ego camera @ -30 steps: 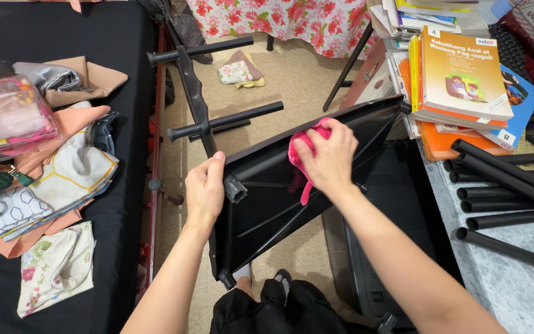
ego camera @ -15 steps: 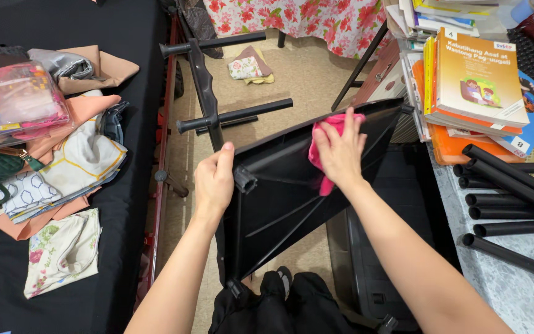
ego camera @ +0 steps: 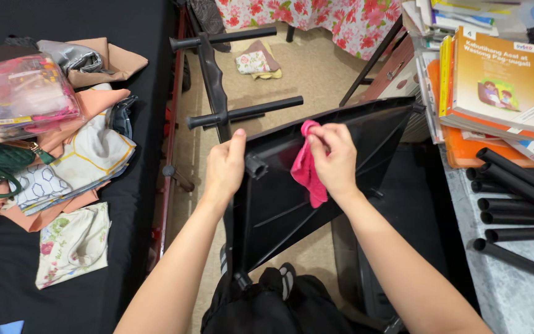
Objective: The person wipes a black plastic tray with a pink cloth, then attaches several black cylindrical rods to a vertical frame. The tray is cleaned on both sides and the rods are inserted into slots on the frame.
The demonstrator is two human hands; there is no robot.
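Note:
A black plastic shelf panel [ego camera: 353, 148] stands tilted on its edge in front of me, ribbed underside towards me. My left hand [ego camera: 225, 166] grips its left corner by a round socket. My right hand [ego camera: 335, 156] pinches a pink cloth [ego camera: 307, 170] against the panel's upper edge, and the cloth hangs down over the black surface.
A black frame with cross bars [ego camera: 217, 102] lies on the tan floor beyond the panel. Folded fabrics and a clear bag [ego camera: 23, 99] lie on black cloth at left. At right are stacked books [ego camera: 495, 86] and several black tubes [ego camera: 517, 185] on a grey top.
My right hand has slid the pink cloth left along the panel's top edge, towards my left hand. The left hand keeps its hold on the corner.

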